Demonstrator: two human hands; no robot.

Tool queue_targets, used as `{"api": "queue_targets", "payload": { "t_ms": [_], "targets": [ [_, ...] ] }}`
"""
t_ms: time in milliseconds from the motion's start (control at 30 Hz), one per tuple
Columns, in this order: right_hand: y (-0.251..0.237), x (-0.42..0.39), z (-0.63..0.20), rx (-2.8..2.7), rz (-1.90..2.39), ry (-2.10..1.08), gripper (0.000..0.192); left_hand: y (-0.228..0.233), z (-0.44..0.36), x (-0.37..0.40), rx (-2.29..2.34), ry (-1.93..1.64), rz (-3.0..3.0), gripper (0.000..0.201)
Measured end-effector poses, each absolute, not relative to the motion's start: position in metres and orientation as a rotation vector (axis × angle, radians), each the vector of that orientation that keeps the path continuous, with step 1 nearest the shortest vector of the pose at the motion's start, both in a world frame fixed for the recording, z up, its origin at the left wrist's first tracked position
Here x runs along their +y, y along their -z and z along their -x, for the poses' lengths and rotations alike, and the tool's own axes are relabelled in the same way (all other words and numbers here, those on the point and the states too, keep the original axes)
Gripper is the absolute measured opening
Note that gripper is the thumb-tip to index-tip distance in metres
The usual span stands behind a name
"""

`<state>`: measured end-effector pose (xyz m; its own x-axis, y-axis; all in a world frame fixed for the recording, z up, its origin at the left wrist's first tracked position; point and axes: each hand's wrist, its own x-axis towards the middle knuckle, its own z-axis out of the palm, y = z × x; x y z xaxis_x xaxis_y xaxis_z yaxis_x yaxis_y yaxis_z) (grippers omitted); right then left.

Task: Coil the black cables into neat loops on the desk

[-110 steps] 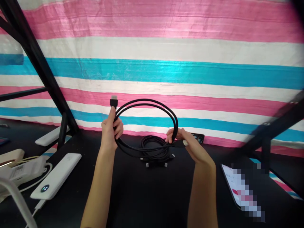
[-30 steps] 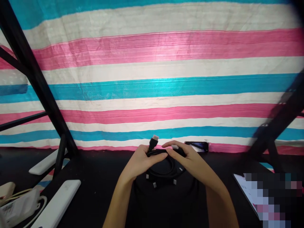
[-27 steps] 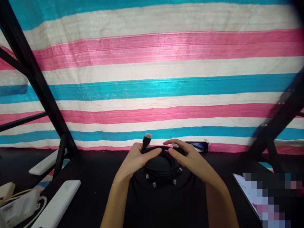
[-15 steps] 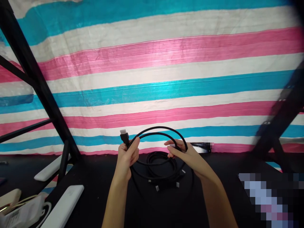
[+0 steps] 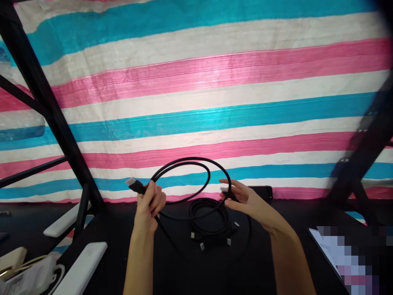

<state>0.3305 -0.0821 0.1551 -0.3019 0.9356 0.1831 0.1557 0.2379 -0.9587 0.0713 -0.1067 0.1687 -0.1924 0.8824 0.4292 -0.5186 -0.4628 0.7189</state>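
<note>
Cable loop aloft, table edge near

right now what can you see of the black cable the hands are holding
The black cable is thin, round and smooth, rubber-like, looped into a raised ring of about two turns. The left hand is closed on it just behind a black plug with a silvery metal tip, which points up and left. The right hand, fingers loosely spread, pinches its other end. Its slack trails down toward a bundle of coiled black cables on the black tabletop.
</note>
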Motion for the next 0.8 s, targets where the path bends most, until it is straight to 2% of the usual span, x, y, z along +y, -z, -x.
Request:
{"api": "queue_targets", "payload": {
  "t_ms": [133, 300, 500, 633, 800],
  "targets": [
    [-0.148, -0.079, -0.340, -1.698, 1.183, -1.089, 0.056, -0.172, -0.066, -0.110, 0.405, -1.895, -0.962, 0.060],
    [-0.132, -0.059, -0.340, -1.576, 1.437, -0.858, 0.054, -0.175, -0.068, -0.113, 0.328, -1.921, -0.930, 0.064],
    [-0.120, -0.046, -0.336, -1.496, 1.443, -1.188, 0.042, -0.177, -0.068, -0.117, 0.270, -1.935, -0.936, 0.069],
    [-0.131, -0.053, -0.322, -1.393, 1.190, -1.304, 0.040, -0.176, -0.065, -0.115, 0.208, -1.898, -0.890, 0.068],
    [-0.146, -0.066, -0.300, -1.167, 0.827, -1.482, 0.034, -0.172, -0.073, -0.102, 0.402, -1.489, -0.978, 0.065]
  ]
}}
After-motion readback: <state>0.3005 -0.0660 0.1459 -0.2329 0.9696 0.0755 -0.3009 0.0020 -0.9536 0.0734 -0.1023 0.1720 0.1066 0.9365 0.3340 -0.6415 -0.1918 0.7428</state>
